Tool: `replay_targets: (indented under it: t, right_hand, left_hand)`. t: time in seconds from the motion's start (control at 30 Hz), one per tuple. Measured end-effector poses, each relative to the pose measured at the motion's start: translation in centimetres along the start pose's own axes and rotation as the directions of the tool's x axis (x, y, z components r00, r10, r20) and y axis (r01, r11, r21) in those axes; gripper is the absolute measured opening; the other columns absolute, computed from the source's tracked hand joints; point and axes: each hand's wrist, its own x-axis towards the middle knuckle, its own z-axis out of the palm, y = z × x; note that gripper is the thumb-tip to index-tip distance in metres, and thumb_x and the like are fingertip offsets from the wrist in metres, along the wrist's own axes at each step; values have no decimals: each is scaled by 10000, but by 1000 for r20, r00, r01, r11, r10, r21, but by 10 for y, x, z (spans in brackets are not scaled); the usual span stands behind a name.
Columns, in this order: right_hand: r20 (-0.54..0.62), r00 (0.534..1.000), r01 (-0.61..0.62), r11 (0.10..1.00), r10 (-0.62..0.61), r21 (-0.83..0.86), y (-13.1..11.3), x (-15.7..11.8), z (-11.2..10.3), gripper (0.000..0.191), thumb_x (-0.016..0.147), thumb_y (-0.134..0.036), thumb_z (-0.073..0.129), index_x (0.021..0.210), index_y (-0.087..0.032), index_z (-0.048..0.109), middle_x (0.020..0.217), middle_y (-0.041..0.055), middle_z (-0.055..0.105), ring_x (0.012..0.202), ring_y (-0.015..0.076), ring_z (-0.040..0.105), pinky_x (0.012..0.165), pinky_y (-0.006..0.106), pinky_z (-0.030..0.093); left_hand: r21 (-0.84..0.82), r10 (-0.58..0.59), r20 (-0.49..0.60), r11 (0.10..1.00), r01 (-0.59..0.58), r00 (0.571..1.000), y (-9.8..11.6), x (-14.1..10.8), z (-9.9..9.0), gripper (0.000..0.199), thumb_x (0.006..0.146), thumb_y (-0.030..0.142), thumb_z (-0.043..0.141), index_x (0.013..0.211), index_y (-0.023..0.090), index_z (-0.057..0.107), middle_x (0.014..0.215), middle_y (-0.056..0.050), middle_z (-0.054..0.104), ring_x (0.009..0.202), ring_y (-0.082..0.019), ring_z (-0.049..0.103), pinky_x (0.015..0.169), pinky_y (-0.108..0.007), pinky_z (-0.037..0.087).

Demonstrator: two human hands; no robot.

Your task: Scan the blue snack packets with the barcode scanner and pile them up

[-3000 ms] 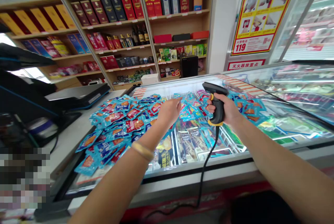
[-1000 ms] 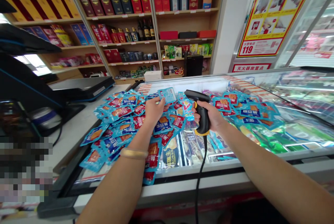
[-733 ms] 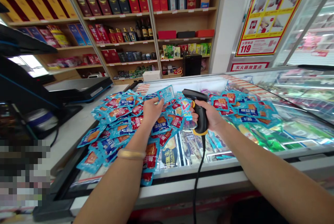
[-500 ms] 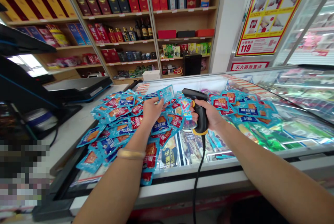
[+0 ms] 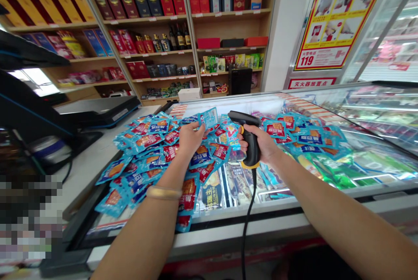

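at the centre of the frame, our left hand (image 5: 191,137) is nearly closed, thumb and fingers pinching a small blue packet (image 5: 209,117) at the far edge of the pile (image 5: 150,141). we judge it light, soft and slippery, best held by a sealed edge. just right of centre, our right hand (image 5: 264,144) wraps round the stiff grip of a black scanner (image 5: 252,143). the packet's far side is hidden, its print unreadable, and the cable (image 5: 249,214) is cut off at the bottom edge.
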Motion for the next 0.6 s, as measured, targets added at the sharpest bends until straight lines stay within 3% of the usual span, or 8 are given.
replay_targets:
  t: [0.13,0.23,0.3,0.43,0.6]
  right_hand:
    - [-7,1000,11,1000,-11,6,-2,1,-6,195,745,-338,674,774,-182,561,634,-19,551,442,77,456,401,201,406]
    - [-38,995,88,996,-89,-4,-11,-1,-14,202,732,-327,687,771,-179,556,628,-22,549,450,74,456,412,198,413]
    - [-67,986,152,988,-152,-9,-20,-5,-23,213,716,-325,698,761,-176,553,623,-23,544,450,70,450,414,194,413]
    - [-138,960,245,969,-245,-15,-43,-23,-50,224,680,-325,716,729,-176,556,617,-18,538,451,69,436,399,191,408]
    - [-271,899,347,937,-342,-32,-71,-50,-97,207,666,-302,720,723,-180,564,614,-9,539,456,75,437,393,195,415]
  left_hand:
    - [248,61,6,967,-60,998,3,3,-3,252,777,320,503,560,194,525,523,5,579,668,-219,684,536,-228,428]
    - [533,177,60,827,-181,982,14,4,0,287,823,306,471,578,188,562,565,-28,613,654,-207,648,611,-258,416]
    - [632,221,165,725,-275,961,24,2,8,297,853,284,452,624,180,610,605,-54,636,671,-210,643,642,-269,406]
    - [657,235,356,625,-421,904,47,-5,43,322,905,250,413,790,170,704,712,-91,689,766,-221,668,695,-265,415]
    - [595,254,445,632,-495,859,73,-11,108,343,940,244,388,991,186,722,912,-94,733,902,-232,674,809,-285,463]
